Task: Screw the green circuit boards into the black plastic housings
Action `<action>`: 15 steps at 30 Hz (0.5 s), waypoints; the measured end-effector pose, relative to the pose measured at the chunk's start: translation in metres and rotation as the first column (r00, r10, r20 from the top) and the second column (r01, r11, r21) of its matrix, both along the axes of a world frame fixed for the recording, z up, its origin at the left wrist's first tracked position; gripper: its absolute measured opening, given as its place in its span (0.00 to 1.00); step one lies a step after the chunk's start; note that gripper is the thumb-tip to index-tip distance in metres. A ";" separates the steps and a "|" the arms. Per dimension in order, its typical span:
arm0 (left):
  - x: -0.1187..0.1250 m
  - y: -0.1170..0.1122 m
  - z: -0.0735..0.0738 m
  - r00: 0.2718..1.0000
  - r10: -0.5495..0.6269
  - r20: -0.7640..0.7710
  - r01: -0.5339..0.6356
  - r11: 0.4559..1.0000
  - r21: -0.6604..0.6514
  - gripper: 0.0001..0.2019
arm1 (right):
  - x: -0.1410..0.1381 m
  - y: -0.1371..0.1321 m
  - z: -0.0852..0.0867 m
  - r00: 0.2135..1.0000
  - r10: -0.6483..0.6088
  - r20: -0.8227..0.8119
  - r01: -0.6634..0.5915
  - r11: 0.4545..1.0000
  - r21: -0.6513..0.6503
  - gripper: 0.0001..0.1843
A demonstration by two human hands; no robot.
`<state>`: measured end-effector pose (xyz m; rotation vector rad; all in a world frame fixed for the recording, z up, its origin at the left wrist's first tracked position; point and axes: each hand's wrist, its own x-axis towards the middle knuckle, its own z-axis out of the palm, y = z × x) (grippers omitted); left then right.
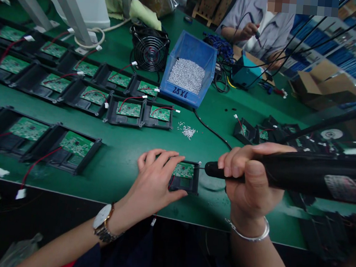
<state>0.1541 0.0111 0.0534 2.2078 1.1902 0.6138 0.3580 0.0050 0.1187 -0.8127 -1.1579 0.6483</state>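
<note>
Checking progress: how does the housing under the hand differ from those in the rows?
The black plastic housing under the left hand lies alone; the rowed black housings sit close together. The held housing touches the right hand's black screwdriver; the rowed housings lie untouched. All carry green boards.

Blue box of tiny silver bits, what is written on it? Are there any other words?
"25X6": handwritten on the front of the blue plastic bin.
Pale label on the black electric screwdriver: too blurred to read.
Green circuit boards: any print too small to read.
</note>
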 end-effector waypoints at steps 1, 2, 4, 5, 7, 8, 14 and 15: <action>0.000 0.000 0.000 1.000 -0.005 0.003 0.005 1.000 0.001 0.42 | -0.001 -0.001 -0.001 1.000 0.011 0.010 -0.011 1.000 0.000 0.13; 0.000 0.000 -0.001 1.000 -0.009 0.006 0.009 1.000 0.001 0.42 | -0.003 -0.001 -0.002 0.999 0.027 0.022 -0.027 1.000 0.005 0.13; -0.001 0.000 -0.002 1.000 -0.012 0.011 0.012 1.000 0.004 0.42 | -0.006 -0.002 -0.004 0.996 0.073 0.053 -0.074 0.997 0.013 0.14; -0.001 0.000 -0.002 1.000 -0.013 0.013 0.013 1.000 0.007 0.42 | -0.007 -0.002 -0.005 0.994 0.090 0.064 -0.091 0.996 0.016 0.15; -0.001 -0.001 -0.003 1.000 -0.014 0.015 0.014 1.000 0.012 0.42 | -0.008 -0.001 -0.007 0.994 0.087 0.072 -0.088 0.996 0.015 0.15; 0.000 -0.001 -0.003 1.000 -0.014 0.014 0.014 1.000 0.012 0.42 | -0.007 0.000 -0.008 0.995 0.075 0.071 -0.076 0.997 0.011 0.16; 0.001 0.001 0.000 1.000 -0.007 -0.007 0.007 1.000 0.001 0.42 | 0.005 0.001 0.002 0.997 0.067 0.030 -0.067 0.998 0.005 0.13; 0.002 0.000 0.000 1.000 -0.009 -0.010 0.009 1.000 -0.003 0.42 | 0.007 0.000 0.005 0.998 0.064 0.024 -0.065 0.998 0.020 0.13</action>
